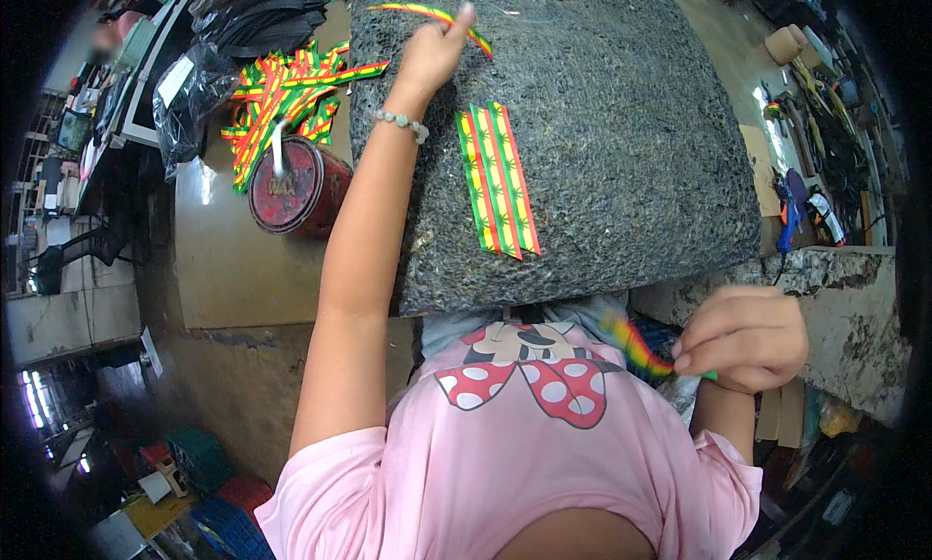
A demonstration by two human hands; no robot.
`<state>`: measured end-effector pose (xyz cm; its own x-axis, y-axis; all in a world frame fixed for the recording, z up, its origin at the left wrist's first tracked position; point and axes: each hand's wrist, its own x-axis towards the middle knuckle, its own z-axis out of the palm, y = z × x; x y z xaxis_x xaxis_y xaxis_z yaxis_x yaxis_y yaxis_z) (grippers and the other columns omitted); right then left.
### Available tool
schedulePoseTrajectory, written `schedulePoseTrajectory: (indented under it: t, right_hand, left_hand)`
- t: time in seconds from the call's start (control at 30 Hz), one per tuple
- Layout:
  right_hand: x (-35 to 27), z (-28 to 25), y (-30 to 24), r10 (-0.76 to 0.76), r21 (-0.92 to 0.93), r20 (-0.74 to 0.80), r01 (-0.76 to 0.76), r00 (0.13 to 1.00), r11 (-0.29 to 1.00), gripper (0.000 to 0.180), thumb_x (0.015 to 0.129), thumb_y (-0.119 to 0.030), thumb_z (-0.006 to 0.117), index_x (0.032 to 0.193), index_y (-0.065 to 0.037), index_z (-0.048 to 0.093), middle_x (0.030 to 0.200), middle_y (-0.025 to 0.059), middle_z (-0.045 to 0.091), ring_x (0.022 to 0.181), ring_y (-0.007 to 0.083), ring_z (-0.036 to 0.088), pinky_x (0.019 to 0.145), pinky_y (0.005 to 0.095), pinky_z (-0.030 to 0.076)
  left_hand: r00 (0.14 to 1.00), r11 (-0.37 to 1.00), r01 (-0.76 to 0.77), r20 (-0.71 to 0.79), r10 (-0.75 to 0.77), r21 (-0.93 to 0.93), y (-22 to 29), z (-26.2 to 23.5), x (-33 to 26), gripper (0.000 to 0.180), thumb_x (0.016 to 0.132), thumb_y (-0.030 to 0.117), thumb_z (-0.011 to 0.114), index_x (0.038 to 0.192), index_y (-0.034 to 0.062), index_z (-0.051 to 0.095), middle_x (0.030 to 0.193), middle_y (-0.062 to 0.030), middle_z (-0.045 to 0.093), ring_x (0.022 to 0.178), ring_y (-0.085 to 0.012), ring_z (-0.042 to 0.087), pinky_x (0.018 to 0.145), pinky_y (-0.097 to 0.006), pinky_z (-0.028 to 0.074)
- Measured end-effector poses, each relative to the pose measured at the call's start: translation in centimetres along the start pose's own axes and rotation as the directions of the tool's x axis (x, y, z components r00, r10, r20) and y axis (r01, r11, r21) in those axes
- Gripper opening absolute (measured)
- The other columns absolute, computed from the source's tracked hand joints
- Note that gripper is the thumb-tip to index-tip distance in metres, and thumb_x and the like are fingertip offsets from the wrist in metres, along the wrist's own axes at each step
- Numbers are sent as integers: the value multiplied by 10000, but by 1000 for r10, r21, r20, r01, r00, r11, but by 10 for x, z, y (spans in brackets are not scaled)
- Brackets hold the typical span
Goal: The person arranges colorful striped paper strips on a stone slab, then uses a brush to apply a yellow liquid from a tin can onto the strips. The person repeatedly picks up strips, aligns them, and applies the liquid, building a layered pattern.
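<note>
My left hand [435, 53] is over the far left part of a big dark, rough-surfaced block [621, 152], closed on a striped red, yellow and green ribbon strip [417, 11]. Low on the right, beside my body, my right hand [746, 339] pinches a second ribbon strip [649, 356], which is smeared by motion. Three cut ribbon strips [497, 180] with dark leaf shapes lie lengthwise, side by side, on the block. A heap of similar strips [291, 104] lies left of my left forearm.
A round dark-red tin [296, 186] with a white handle or stick stands on the brown table [218, 269]. Behind it are clear plastic bags [189, 114] and black strips [267, 21]. On the right lies a blue hand tool [791, 211] with a cord, near cardboard and clutter.
</note>
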<state>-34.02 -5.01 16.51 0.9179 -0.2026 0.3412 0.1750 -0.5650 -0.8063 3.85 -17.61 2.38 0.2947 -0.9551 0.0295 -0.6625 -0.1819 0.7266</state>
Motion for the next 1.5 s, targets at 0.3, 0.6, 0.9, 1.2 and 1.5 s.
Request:
schedulePoseTrajectory:
  t: [0.3,0.6,0.9,1.2,1.5]
  right_hand:
    - [45,22,105,511,153,-2,-505,859,849,159,935,-99,659,1028,14,721,845,131,701,739,179,691,709,320,554]
    - [80,20,190,475,-155,-132,-491,870,857,216,903,-159,707,1029,16,715,880,161,726,775,248,703,723,359,544]
    - [101,17,205,472,-258,-206,-513,857,818,217,866,-168,726,1002,2,727,895,176,719,829,297,707,757,395,554]
    - [116,16,214,470,-301,-276,-540,838,786,217,832,-158,712,946,25,735,877,206,730,822,322,727,760,405,567]
    - [120,18,220,528,-239,-306,-601,792,763,169,882,-128,723,935,31,700,761,78,692,671,119,647,621,302,536]
  left_hand:
    - [853,836,-521,122,507,171,-3,27,-143,626,1062,351,445,1473,-114,360,1574,-317,293,1503,-438,222,1240,-476,183]
    - [740,668,-673,278,613,319,-9,38,-163,962,969,618,493,1494,-155,265,1550,-336,317,1476,-449,287,1230,-482,205]
    - [747,687,-664,293,597,294,-7,36,-164,1012,947,626,529,1555,-95,161,1594,-339,219,1508,-440,216,1239,-482,175]
    - [722,660,-692,282,631,294,-6,36,-165,767,949,598,541,1538,130,394,1606,-310,232,1485,-452,266,1218,-512,212]
    - [718,672,-696,256,647,252,-7,36,-165,701,941,603,539,1467,142,495,1586,-272,306,1452,-459,326,1215,-526,219]
